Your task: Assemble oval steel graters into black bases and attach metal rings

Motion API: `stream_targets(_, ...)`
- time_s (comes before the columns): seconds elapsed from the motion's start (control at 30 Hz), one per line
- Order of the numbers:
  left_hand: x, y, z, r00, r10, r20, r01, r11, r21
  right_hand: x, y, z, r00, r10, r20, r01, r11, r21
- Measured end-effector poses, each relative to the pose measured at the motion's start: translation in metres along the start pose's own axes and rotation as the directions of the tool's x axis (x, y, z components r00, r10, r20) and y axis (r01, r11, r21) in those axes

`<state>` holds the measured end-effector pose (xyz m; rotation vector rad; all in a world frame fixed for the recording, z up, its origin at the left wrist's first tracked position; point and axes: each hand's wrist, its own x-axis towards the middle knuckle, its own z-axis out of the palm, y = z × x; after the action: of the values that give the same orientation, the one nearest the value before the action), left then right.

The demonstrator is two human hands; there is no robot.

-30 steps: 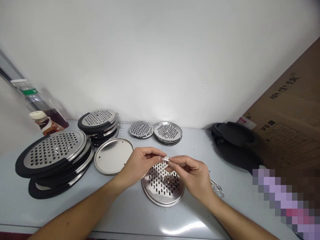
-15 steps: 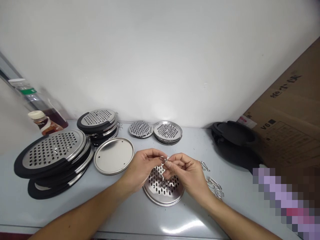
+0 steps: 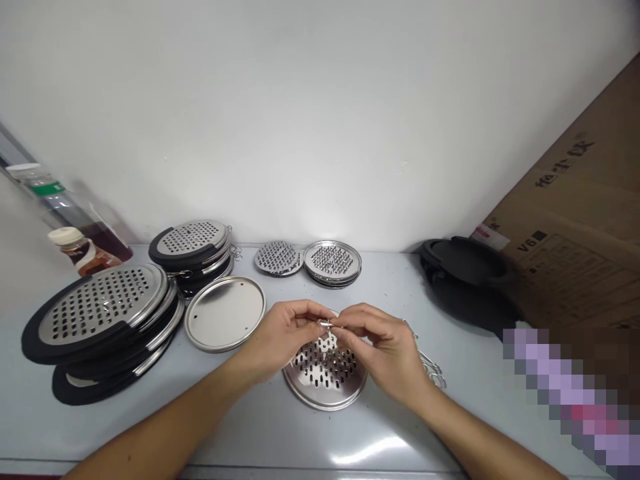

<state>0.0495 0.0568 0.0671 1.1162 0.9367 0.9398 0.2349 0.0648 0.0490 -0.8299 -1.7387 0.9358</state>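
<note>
I observe left hand (image 3: pixel 283 333) and right hand (image 3: pixel 385 341) pinching a small shiny silver metal piece (image 3: pixel 325 325), long axis crosswise between them.

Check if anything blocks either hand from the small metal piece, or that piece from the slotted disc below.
Nothing visible: left hand and right hand pinch the small metal piece, and no other object shows between it and the slotted disc.

A small, shiny metal piece (image 3: pixel 325 325), its exact shape unclear, is pinched over a round silver disc (image 3: pixel 326 396) pierced with rows of slots, which lies on the counter (image 3: pixel 280 433), nearer its front edge.
</note>
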Motion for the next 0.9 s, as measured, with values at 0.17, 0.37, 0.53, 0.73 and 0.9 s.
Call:
stream_targets(0.17, -0.001, 0.001, 0.001, 0.999, 0.024, 0.040, -0.022, 0.999, -0.038, -0.001, 0.001, -0.002, 0.982, 0.177, 0.059, -0.186, 0.951, 0.248)
stream_targets(0.37, -0.002, 0.005, 0.003, 0.998, 0.065, -0.010, -0.065, 0.998, 0.020, -0.002, 0.000, -0.004, 0.991, 0.124, 0.054, -0.130, 0.981, 0.145)
stream_targets(0.53, -0.003, 0.005, 0.001, 0.992, 0.129, 0.002, -0.128, 0.986, 0.107, -0.001, -0.003, -0.007, 0.990, 0.108, 0.092, -0.119, 0.985, 0.127)
stream_targets(0.73, -0.006, 0.009, -0.005, 0.980, 0.194, -0.044, -0.171, 0.934, 0.314, 0.001, -0.005, -0.012, 0.997, -0.067, 0.038, 0.069, 0.997, -0.040)
stream_targets(0.9, 0.003, 0.009, -0.018, 0.988, 0.157, 0.012, -0.147, 0.893, 0.425, 0.006, -0.004, -0.015, 0.998, -0.049, 0.029, 0.052, 0.992, -0.115)
